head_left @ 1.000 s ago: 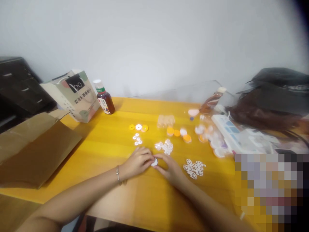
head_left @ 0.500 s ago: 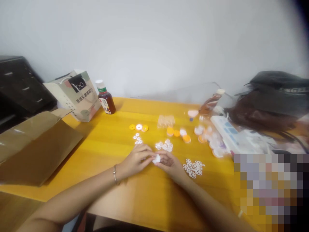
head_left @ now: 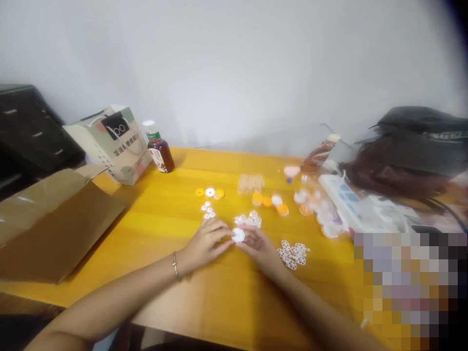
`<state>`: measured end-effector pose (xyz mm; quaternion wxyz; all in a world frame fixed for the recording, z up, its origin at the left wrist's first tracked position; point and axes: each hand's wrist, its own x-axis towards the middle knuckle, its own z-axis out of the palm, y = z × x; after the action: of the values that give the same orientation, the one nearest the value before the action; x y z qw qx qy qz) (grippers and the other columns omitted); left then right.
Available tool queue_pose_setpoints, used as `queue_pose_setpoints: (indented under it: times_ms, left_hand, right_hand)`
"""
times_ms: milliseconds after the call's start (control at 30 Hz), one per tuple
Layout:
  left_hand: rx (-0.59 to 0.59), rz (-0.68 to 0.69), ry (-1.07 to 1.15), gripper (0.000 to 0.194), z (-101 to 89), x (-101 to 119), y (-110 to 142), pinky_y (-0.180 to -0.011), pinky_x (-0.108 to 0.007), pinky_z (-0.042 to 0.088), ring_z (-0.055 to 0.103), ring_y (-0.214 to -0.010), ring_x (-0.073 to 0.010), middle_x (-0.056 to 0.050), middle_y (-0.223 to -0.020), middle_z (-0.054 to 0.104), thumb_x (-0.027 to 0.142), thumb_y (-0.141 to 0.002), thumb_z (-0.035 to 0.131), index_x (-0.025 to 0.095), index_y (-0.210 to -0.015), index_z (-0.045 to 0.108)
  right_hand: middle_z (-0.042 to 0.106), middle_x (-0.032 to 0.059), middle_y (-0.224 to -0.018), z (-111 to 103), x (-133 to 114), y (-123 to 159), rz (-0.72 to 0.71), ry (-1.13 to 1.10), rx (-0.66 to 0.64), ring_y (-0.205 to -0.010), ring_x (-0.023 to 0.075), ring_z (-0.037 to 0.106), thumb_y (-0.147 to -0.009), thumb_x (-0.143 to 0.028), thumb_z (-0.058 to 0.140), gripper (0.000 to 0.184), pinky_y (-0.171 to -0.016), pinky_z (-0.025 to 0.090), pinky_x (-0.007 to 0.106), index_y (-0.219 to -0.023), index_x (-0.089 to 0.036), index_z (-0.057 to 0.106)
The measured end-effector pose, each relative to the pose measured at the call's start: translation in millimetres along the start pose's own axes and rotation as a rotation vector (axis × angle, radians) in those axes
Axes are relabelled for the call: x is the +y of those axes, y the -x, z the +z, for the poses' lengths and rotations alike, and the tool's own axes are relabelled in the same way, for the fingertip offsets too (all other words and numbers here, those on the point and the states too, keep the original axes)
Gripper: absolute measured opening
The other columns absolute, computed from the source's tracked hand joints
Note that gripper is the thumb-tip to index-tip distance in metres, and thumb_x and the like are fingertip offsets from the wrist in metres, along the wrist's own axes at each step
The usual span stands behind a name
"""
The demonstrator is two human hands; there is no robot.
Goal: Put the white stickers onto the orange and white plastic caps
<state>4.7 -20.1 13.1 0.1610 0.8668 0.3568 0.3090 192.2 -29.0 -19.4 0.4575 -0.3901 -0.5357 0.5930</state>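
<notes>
Between my two hands, just above the yellow table (head_left: 226, 287), is a small white round disc (head_left: 239, 235). My left hand (head_left: 211, 240) pinches its left edge with thumb and fingertips. From the other side, my right hand (head_left: 258, 245) grips it with thumb and fingers. Right behind the hands lies a cluster of small white round pieces (head_left: 248, 220). Several small white rings (head_left: 208, 209) are beyond my left hand. White spoked, wheel-like pieces (head_left: 293, 254) are heaped to the right of my right hand. Fine detail on the disc is blurred.
Yellow and white discs (head_left: 209, 192), a clear plastic tray (head_left: 250, 184) and orange-and-white round pieces (head_left: 282, 209) lie farther back. A brown bottle (head_left: 160, 151), paper bag (head_left: 127, 151) and cardboard box (head_left: 62, 229) stand left. A power strip (head_left: 341, 204) and dark bag (head_left: 405, 146) are right.
The white disc has turned so that more of its face shows, and it sits slightly higher between the fingers. Both hands stay in nearly the same place.
</notes>
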Motion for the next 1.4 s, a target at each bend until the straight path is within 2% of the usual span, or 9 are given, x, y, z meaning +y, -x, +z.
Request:
queue_pose_setpoints:
  times_ms: [200,433,700,833,933,1033,1167,1333,1400]
  left_hand:
    - [0.017,-0.088,0.043,0.016,4.8,3,1,-0.075,-0.029,0.037,0.051,-0.081,-0.0154,-0.003,-0.085,0.059,0.026,-0.084,0.051,0.021,-0.095,0.062]
    - [0.030,-0.233,0.289,0.013,12.6,1,1,-0.067,-0.025,0.041,0.052,-0.073,-0.0129,-0.003,-0.081,0.057,0.024,-0.081,0.055,0.018,-0.090,0.064]
    - [0.027,-0.195,0.396,0.017,18.6,-3,4,-0.069,-0.026,0.044,0.054,-0.078,-0.0131,-0.004,-0.084,0.060,0.021,-0.083,0.053,0.020,-0.093,0.067]
    - [0.023,-0.189,0.361,0.018,14.0,-2,4,-0.072,-0.027,0.044,0.054,-0.079,-0.0135,-0.004,-0.085,0.060,0.023,-0.083,0.053,0.021,-0.095,0.066]
    - [0.069,-0.187,0.335,0.018,6.7,0,-1,-0.071,-0.027,0.044,0.054,-0.078,-0.0132,-0.005,-0.085,0.059,0.024,-0.084,0.051,0.020,-0.094,0.066]
    - [0.090,-0.150,0.301,0.018,-1.7,0,-17,-0.074,-0.028,0.045,0.056,-0.081,-0.0139,-0.005,-0.086,0.060,0.025,-0.085,0.051,0.019,-0.095,0.065]
    - [-0.025,-0.039,0.166,0.021,-4.2,-5,-60,-0.082,-0.031,0.043,0.055,-0.090,-0.0160,-0.005,-0.095,0.061,0.026,-0.084,0.051,0.019,-0.102,0.060]
    - [-0.171,0.136,-0.043,0.032,18.7,-24,-117,-0.091,-0.034,0.038,0.048,-0.106,-0.0196,-0.007,-0.112,0.055,0.022,-0.084,0.049,0.018,-0.116,0.049]
    - [-0.247,0.152,-0.088,0.038,30.7,-32,-132,-0.094,-0.035,0.035,0.045,-0.111,-0.0215,-0.010,-0.117,0.052,0.021,-0.082,0.052,0.016,-0.119,0.046]
  right_hand:
    - [0.066,0.0019,-0.090,1,5,-1,-0.011,0.001,0.006,-0.086,0.0156,0.063,-0.068,-0.029,0.070,0.034,-0.085,0.049,0.035,-0.098,-0.024,0.055]
    - [0.067,0.0024,-0.090,2,6,0,0.007,0.008,0.013,-0.086,0.0163,0.063,-0.067,-0.031,0.070,0.034,-0.085,0.049,0.036,-0.096,-0.024,0.055]
    - [0.067,0.0040,-0.091,-1,2,-2,0.016,0.028,0.034,-0.087,0.0179,0.063,-0.066,-0.033,0.071,0.034,-0.086,0.049,0.038,-0.096,-0.023,0.056]
    - [0.067,0.0036,-0.091,-2,2,-3,0.036,0.009,0.039,-0.086,0.0173,0.063,-0.066,-0.031,0.071,0.035,-0.086,0.048,0.037,-0.096,-0.022,0.056]
    - [0.067,0.0033,-0.089,-3,3,-3,0.041,0.002,0.024,-0.084,0.0166,0.063,-0.065,-0.030,0.072,0.035,-0.084,0.048,0.037,-0.096,-0.022,0.056]
    - [0.067,0.0019,-0.084,-3,3,-3,0.038,0.011,0.006,-0.080,0.0159,0.063,-0.065,-0.029,0.072,0.035,-0.082,0.048,0.036,-0.095,-0.021,0.057]
    - [0.067,0.0012,-0.082,-4,2,-2,0.046,0.003,-0.009,-0.081,0.0162,0.063,-0.064,-0.029,0.072,0.035,-0.083,0.047,0.037,-0.095,-0.022,0.056]
    - [0.067,0.0026,-0.083,-3,0,0,0.084,-0.005,-0.005,-0.081,0.0169,0.063,-0.062,-0.030,0.073,0.038,-0.084,0.046,0.038,-0.095,-0.021,0.056]
    - [0.067,0.0027,-0.084,-3,0,0,0.095,-0.015,0.000,-0.081,0.0169,0.062,-0.061,-0.029,0.074,0.039,-0.085,0.046,0.038,-0.095,-0.020,0.056]
